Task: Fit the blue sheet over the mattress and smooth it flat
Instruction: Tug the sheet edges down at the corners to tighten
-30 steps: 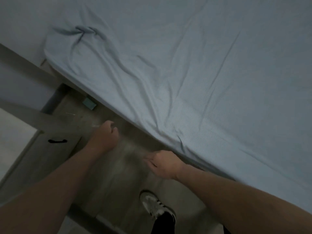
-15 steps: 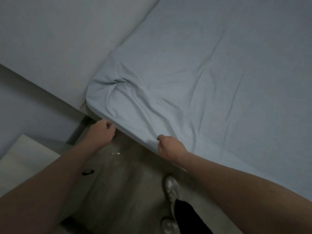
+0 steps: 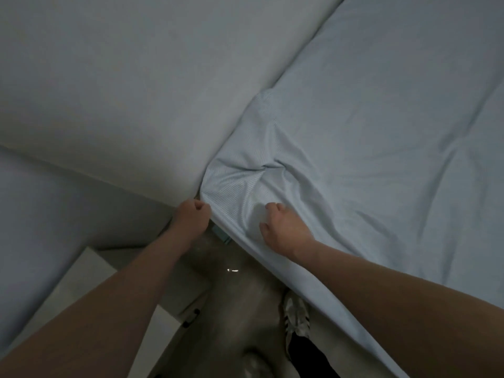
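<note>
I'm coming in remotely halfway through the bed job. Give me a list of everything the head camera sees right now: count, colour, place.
blue sheet: one, pale blue with a fine stripe, over the mattress on the right, bunched into creases at the near corner
wall: one, pale grey, upper left, meeting the bed's corner
floor: one, grey-brown and glossy, bottom centre between the arms
small teal thing: one, under the sheet's edge at the corner; too small to identify
cabinet: one, pale, lower left, with a dark handle
shoe: one, pale with dark stripes, on the floor beside the bed
left hand: one, fingers curled at the sheet's corner edge
right hand: one, fingers curled into the sheet on the mattress side
</note>
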The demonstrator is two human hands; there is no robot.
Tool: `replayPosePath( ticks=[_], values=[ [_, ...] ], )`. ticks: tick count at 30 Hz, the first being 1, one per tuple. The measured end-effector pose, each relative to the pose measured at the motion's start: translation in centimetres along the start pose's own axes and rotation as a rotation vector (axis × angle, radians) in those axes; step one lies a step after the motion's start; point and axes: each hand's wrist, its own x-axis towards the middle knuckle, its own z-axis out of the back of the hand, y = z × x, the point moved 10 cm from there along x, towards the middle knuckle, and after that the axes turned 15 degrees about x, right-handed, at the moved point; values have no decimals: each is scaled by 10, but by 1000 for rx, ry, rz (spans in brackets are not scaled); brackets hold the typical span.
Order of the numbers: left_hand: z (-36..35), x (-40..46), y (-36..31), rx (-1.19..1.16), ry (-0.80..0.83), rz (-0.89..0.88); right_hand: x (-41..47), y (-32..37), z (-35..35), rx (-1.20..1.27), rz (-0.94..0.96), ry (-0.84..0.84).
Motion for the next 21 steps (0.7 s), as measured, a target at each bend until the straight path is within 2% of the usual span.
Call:
replayPosePath(
  ticks=[4, 8, 10, 13, 15, 18, 21],
  values=[
    [-30, 34, 25, -223, 106, 159, 25, 11, -26, -97, -7, -10],
    [-53, 76, 57, -258, 98, 264, 41, 13, -59, -154, -6, -9],
    [-70, 105, 74, -200, 57, 214, 46, 14, -67, -168, -5, -13],
    [-42, 84, 39, -44, -5, 58, 48, 18, -77, -123, -14, -24],
    [-32, 76, 26, -26, -51, -10, 48, 25, -82, -107, 5, 3],
    [-31, 77, 32, -47, -95, -24, 48, 37, -88, -67, 44, 41],
    [-33, 74, 52, -32, -70, 57, 39, 57, -104, -78, 133, 109]
  ],
)
